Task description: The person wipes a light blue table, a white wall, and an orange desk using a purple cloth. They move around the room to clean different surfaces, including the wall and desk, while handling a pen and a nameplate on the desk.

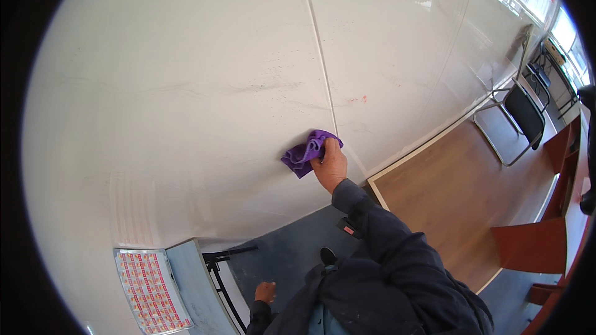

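Note:
A crumpled purple cloth (305,152) is held in my right hand (331,163) and pressed against the glossy white wall (209,116), just left of a vertical panel seam. Grey scuffs, small dark specks and a reddish mark show on the wall above the cloth. Down at the lower left, away from the wall, hangs my left hand (265,292); its fingers are curled, and whether anything is inside them cannot be told.
A table (198,284) with a sheet of red-and-white labels (153,288) stands at lower left. To the right, a wood-look raised floor (447,186) meets the wall, with a folding chair (524,114) and reddish-brown desks (531,249). A small black object lies near my right sleeve.

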`<move>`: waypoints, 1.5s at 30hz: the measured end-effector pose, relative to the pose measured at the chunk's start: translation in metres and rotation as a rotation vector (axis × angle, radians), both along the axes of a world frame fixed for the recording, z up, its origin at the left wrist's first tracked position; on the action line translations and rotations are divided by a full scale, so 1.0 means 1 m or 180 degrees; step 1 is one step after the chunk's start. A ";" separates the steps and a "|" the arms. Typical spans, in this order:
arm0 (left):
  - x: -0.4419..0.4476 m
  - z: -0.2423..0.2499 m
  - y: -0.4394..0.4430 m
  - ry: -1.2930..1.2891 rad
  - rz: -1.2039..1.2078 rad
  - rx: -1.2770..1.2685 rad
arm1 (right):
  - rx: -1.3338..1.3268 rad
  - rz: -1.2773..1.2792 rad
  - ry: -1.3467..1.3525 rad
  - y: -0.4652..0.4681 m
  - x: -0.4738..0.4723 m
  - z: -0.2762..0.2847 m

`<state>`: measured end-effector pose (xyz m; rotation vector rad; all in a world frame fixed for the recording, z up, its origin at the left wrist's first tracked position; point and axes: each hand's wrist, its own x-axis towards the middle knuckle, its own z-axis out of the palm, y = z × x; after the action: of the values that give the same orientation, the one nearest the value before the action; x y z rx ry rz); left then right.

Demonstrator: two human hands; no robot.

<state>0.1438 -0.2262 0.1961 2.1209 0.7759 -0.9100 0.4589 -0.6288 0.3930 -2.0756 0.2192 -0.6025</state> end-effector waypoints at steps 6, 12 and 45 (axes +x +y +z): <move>-0.058 -0.022 0.020 0.0224 -0.0155 -0.0151 | 0.0148 0.0189 -0.0708 0.021 -0.001 0.040; -0.044 -0.028 0.014 -0.0407 0.0390 -0.0381 | 0.0422 0.0189 -0.1175 0.049 0.011 0.142; 0.279 0.243 -0.126 -0.3558 0.2436 -0.2456 | -0.1008 0.2700 -0.1087 0.152 -0.021 0.082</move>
<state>0.4228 -0.3525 0.4395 1.1455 0.4249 0.3813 0.4380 -0.4772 0.4749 -2.0643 -0.9609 -0.4550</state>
